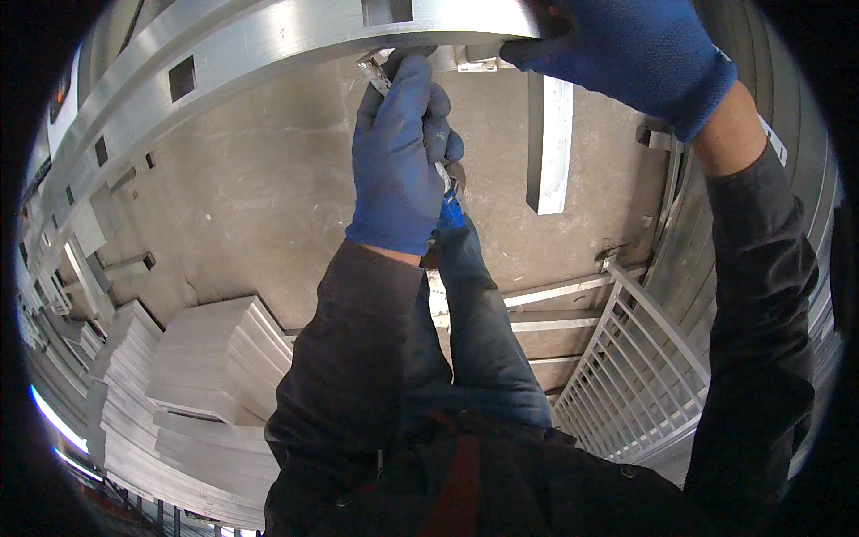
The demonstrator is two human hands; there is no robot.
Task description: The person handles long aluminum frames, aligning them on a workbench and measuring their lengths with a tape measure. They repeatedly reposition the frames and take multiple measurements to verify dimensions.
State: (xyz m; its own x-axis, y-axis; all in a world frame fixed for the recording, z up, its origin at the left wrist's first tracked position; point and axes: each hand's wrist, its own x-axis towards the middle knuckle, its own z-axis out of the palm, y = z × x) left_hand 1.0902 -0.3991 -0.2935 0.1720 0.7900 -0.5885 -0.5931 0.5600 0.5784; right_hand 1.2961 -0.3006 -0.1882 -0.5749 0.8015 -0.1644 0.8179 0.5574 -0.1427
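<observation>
At the far left of the frame, stacks of pale aluminium profiles (192,376) lie on the concrete floor (268,206), filling the lower left. Curving across the upper left and top is a long aluminium rail (259,45) with square cut-outs in its face. Just left of the centre, the left hand (398,161), in a blue glove, rises from a dark sleeve and is clenched around a slim metal hand tool (380,76), whose silvery tip pokes out above the fingers and meets the underside of the rail at the top centre; a bit of the tool's blue and dark handle (450,201) shows below the fist. What kind of tool it is cannot be told, since the glove hides most of it. Behind the hand, right of centre, a short upright aluminium bar (550,143) hangs down from the rail over the floor. At the upper right, the right hand (635,54), also in a blue glove, is closed over the rail's edge, fingers curled onto it, well beside the tool tip. In the lower right, a railing panel of thin parallel bars (635,376) stands tilted, next to the person's dark right sleeve.
</observation>
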